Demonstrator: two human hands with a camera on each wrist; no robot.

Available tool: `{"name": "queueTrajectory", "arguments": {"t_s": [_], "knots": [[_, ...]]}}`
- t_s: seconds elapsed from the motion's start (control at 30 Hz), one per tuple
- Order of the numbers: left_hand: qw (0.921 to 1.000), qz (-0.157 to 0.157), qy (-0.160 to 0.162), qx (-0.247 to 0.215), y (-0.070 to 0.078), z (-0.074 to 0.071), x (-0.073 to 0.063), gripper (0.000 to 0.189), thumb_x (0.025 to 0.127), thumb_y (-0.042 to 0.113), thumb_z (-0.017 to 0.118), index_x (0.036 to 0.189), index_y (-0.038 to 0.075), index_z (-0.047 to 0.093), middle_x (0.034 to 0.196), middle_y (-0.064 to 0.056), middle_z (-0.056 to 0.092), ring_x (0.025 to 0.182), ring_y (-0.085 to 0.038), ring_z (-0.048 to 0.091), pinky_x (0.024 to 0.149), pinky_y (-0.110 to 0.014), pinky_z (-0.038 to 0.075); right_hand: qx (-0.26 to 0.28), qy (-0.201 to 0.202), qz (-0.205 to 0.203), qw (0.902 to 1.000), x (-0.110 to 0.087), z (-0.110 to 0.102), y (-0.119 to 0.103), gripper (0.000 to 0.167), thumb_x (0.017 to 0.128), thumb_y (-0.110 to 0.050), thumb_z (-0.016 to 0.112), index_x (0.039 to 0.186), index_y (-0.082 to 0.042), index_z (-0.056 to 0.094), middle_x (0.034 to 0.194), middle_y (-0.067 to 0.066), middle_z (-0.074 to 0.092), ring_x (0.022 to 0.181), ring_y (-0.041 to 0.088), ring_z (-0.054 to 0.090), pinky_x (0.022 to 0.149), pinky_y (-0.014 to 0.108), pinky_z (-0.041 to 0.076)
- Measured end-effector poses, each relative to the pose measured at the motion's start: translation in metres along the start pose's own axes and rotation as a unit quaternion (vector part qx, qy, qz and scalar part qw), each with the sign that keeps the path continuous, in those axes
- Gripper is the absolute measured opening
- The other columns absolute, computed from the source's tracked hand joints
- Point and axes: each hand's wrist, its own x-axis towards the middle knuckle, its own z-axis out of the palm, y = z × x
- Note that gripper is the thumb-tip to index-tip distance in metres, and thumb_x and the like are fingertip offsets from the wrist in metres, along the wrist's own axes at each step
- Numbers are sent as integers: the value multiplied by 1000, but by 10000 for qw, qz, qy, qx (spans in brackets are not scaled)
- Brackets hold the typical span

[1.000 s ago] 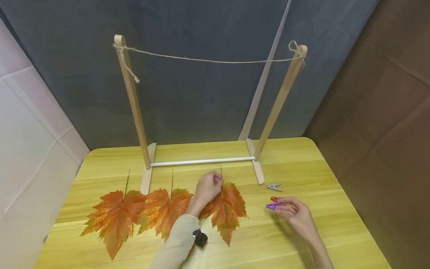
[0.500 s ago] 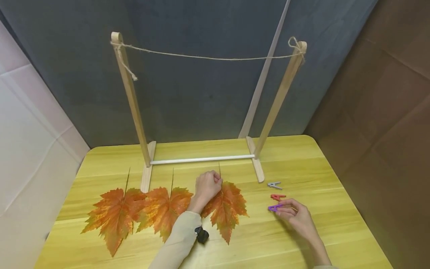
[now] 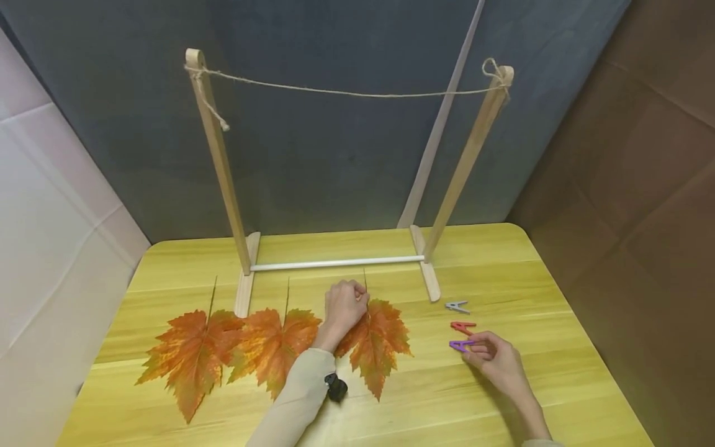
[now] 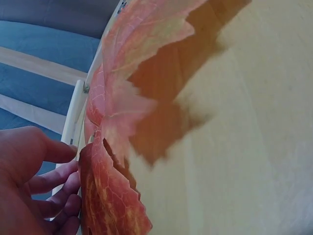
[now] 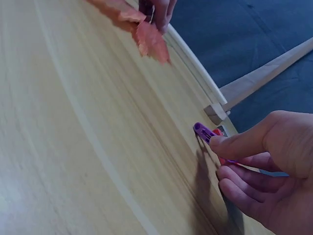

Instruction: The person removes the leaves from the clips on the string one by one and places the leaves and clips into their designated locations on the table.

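Observation:
My left hand [image 3: 345,309] pinches the stem base of the rightmost artificial maple leaf [image 3: 380,347], which is orange-red. In the left wrist view, the thumb and fingertips meet at that leaf's edge, and its shadow falls on the table. My right hand [image 3: 499,366] pinches a purple clothespin [image 3: 460,346] between thumb and fingers, just above the table. Beyond it lie a red clothespin [image 3: 462,327] and a grey clothespin [image 3: 457,307]. Two more maple leaves, a middle one [image 3: 270,347] and a left one [image 3: 195,354], lie flat with stems pointing away.
A wooden stand with a left post [image 3: 220,167] and a right post [image 3: 469,161] rises at the table's back. Twine [image 3: 346,94] sags between the post tops. A white rod [image 3: 335,264] joins the feet below. Curtains enclose the wooden table [image 3: 447,410].
My right hand has drawn the purple clothespin slightly right and toward me, away from the red one, which now shows fully. My left hand stays at the leaf stem. The head view has shifted slightly.

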Motion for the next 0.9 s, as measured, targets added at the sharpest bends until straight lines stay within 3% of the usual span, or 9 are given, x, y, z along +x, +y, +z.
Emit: {"name": "queueTrajectory", "arguments": {"t_s": [0.23,0.67,0.9], "knots": [[9999,-87,-110,-80,1,-2,0,13,93,18,72,96,7,78,92,-9,70,87,-28,67,83,-44,52,-918,244,-355,9948,0,0,0,34,78,0,83,110,1,70,101,12,73,91,21,68,77,17,56],[9989,-109,-437,-101,16,-30,-4,27,95,22,69,113,2,72,106,-13,69,100,-34,62,86,-46,51,-1156,410,-424,9915,0,-10,1,35,78,-6,86,109,-2,71,96,9,72,83,15,68,72,17,56],[9985,3,-555,8,24,-51,-11,36,98,27,66,123,2,67,116,-17,68,108,-39,62,91,-50,51,-1309,726,-1071,9829,1,-22,-12,31,81,-5,83,108,1,70,95,12,73,88,26,71,76,22,59]]}}
